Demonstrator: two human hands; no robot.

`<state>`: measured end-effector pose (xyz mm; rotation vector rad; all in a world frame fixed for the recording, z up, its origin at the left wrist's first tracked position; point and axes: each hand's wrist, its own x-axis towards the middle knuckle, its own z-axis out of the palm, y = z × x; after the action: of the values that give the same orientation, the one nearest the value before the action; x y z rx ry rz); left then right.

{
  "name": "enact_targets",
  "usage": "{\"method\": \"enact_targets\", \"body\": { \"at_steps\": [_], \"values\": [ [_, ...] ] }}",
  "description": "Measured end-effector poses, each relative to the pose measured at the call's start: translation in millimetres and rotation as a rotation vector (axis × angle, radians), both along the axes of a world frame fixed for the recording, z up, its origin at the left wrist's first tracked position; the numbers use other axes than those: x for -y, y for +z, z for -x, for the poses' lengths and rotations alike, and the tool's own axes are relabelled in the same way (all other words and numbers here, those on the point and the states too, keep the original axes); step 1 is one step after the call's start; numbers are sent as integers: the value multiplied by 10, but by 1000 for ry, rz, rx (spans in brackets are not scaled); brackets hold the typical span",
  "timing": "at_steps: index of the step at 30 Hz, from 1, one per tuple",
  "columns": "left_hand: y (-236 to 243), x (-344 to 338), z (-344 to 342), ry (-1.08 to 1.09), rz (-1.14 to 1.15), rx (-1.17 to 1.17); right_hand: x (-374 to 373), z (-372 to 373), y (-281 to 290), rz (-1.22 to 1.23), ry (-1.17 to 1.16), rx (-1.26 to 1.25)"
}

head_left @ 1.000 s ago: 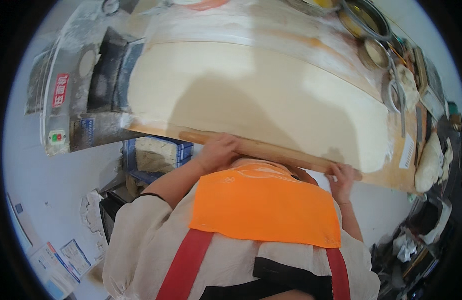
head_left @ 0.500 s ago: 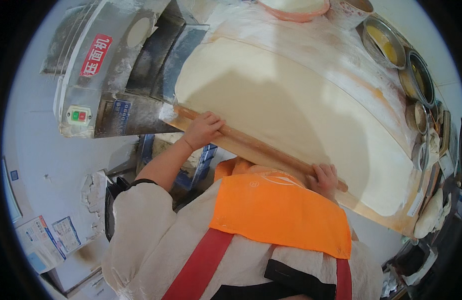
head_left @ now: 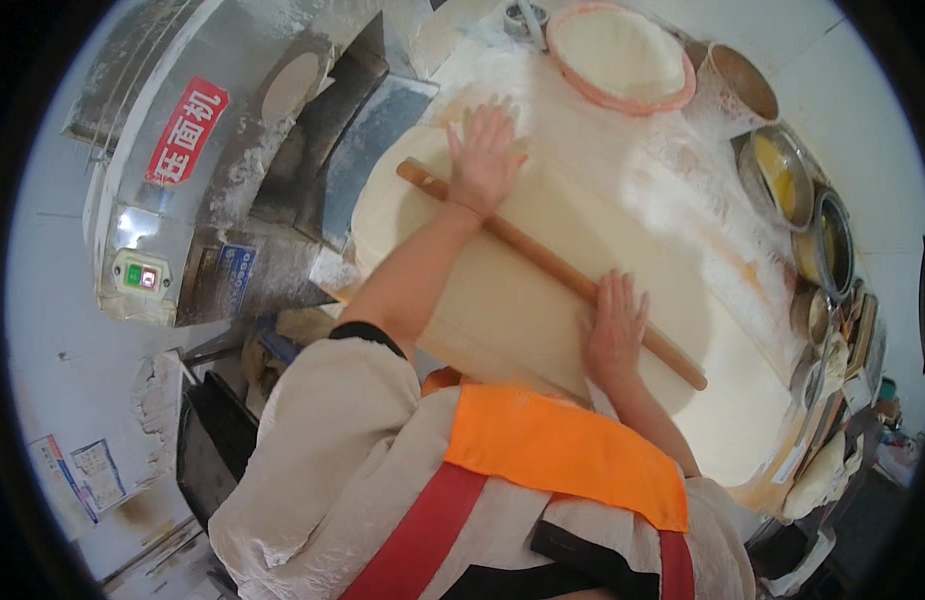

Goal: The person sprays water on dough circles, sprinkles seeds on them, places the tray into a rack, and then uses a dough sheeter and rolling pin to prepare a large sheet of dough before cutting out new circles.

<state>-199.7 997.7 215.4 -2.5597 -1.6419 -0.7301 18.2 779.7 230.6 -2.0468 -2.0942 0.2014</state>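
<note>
A long wooden rolling pin (head_left: 542, 257) lies aslant across a wide, thin sheet of pale dough (head_left: 737, 425). Toward the pin's far-left end, my left hand (head_left: 482, 160) rests over it with fingers outstretched and spread, reaching past the wood above the dough. My right hand (head_left: 614, 330) lies over the pin closer to its right end, its fingers extended forward and not wrapped round it. Both palms appear to bear on the pin. The dough covers much of a wooden board, which shows along the lower right edge.
At left stands a metal dough-pressing machine (head_left: 192, 215) with green and red buttons, its dark chute beside the dough. Flour covers the far tabletop (head_left: 632, 180). A pink-rimmed basin (head_left: 562, 70), a patterned bucket (head_left: 727, 85) and a metal bowl of yellow liquid (head_left: 762, 170) line the back and right.
The rolling pin has moved forward from the dough's near edge to its middle. Both hands went with it, and their fingers have straightened from a curled hold.
</note>
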Motion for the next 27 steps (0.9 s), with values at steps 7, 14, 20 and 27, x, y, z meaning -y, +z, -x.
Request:
{"method": "enact_targets", "body": {
  "at_steps": [7,14,20,27],
  "values": [
    [-95,1268,-526,-564,395,-32,-1796,-709,-377,-239,68,-159],
    [-22,1364,-499,-527,508,-157,-1768,-267,-489,-144,92,-230],
    [37,1449,-555,-460,666,-236,-1053,-1322,-524,-154,-117,-85],
    [-172,1568,-405,-539,345,-291,418,-2635,-513,-272,-277,-55]
  ]
}}
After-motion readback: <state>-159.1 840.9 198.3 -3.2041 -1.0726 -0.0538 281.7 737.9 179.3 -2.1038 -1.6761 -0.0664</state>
